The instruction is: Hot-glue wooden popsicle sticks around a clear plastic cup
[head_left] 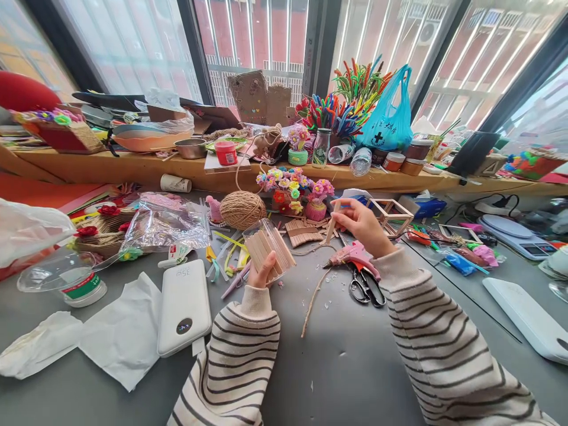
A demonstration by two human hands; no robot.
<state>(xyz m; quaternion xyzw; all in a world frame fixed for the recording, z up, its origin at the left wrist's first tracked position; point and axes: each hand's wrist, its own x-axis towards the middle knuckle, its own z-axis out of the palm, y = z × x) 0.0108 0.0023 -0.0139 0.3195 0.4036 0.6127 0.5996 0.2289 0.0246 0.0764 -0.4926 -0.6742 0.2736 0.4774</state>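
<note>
My left hand (pixel 261 273) is closed around a clear plastic cup (pixel 262 228), with the thumb on the front. It holds the cup tilted above the grey table (pixel 346 355), in the middle in front of me. The cup is transparent and smooth. Flat wooden sticks (pixel 269 251) are stuck on its side, one next to the other, so they make a pale panel with thin lines between them. The far part of the cup is bare and the light goes through it.

My right hand (pixel 361 225) is higher and more to the right. Its fingers pinch one single stick (pixel 330 229) near the top end. This stick hangs a little slanted, apart from the cup. It is thin, flat and light beige.

Under the right hand a pink glue gun (pixel 355 255) lies on the table, and just beside it are scissors (pixel 366 288) with black handles. Behind the cup lies a row of short brown sticks (pixel 303 232), and to the left of it a round ball of twine (pixel 242 209), rough and brown. A loose piece of twine (pixel 313 305) lies between my striped sleeves. Left of my left sleeve lies a white power bank (pixel 184 307), smooth with rounded corners, next to crumpled white tissue (pixel 126 337).
</note>
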